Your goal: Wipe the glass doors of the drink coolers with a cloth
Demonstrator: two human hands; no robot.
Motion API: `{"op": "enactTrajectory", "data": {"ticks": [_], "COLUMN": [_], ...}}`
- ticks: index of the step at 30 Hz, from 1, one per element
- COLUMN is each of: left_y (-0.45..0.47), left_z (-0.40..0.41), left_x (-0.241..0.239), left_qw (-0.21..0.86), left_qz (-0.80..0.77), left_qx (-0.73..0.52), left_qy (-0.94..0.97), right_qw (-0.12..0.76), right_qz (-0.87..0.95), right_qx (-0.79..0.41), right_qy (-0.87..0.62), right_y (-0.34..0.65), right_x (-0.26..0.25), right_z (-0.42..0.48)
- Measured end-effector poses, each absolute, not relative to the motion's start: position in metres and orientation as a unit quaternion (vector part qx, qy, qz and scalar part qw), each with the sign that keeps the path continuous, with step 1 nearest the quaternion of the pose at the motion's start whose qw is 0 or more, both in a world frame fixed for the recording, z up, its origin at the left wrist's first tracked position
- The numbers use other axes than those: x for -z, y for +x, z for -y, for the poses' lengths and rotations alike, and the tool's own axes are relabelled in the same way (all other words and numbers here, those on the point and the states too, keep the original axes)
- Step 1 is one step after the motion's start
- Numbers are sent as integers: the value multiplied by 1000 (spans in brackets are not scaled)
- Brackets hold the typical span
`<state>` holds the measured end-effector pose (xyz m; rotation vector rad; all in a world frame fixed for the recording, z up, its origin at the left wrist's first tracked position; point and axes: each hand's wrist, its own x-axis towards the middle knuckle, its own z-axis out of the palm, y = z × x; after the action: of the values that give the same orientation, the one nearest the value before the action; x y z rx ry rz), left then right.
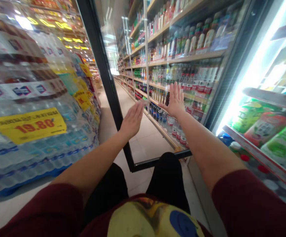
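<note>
A glass cooler door (pixel 104 67) with a black frame stands swung out in front of me. My right hand (pixel 174 100) is raised at the glass, palm forward and fingers stretched up; whether it presses on the pane I cannot tell. Lower and to the left, my left hand (pixel 132 121) is held near the frame's left upright. Its fingers are straight and close together, and nothing shows in them. Through the pane I see shelves of bottles (pixel 194 38), with dark soda bottles (pixel 156 112) on the bottom row.
To the right is the lit cooler, its shelf edge (pixel 263 154) below green and red packs (pixel 263 126). On the left rises a stack of shrink-wrapped bottles (pixel 17 77) with a yellow price sign (pixel 29 125) reading 19.80. A tiled aisle floor (pixel 143 144) runs ahead.
</note>
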<state>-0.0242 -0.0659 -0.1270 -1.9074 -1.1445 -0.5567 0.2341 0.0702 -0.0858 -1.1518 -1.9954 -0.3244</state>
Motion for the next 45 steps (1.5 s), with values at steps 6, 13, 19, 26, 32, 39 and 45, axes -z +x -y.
{"op": "enactTrajectory", "data": {"ticks": [6, 13, 19, 26, 32, 39, 45], "left_y": [-30, -20, -26, -21, -27, -10, -15], "left_z": [63, 62, 65, 65, 66, 60, 66], "left_x": [107, 150, 141, 141, 129, 142, 158], "left_qw": [426, 409, 439, 432, 438, 422, 415], "left_qz": [456, 431, 414, 457, 455, 470, 403], "left_qx": [245, 181, 150, 202, 219, 236, 142], "left_qy": [-742, -783, -783, -751, -744, -738, -803], "right_qw": [403, 410, 405, 407, 412, 407, 393], "right_qz": [789, 785, 788, 787, 788, 783, 787], "right_qx": [126, 130, 126, 124, 114, 124, 127], "right_qy": [-447, -447, -446, -446, -443, -453, -458], "right_y": [234, 234, 234, 233, 234, 234, 235], "right_x": [87, 88, 89, 89, 88, 88, 88], "right_z": [-70, -71, -71, -72, -72, -69, -70]}}
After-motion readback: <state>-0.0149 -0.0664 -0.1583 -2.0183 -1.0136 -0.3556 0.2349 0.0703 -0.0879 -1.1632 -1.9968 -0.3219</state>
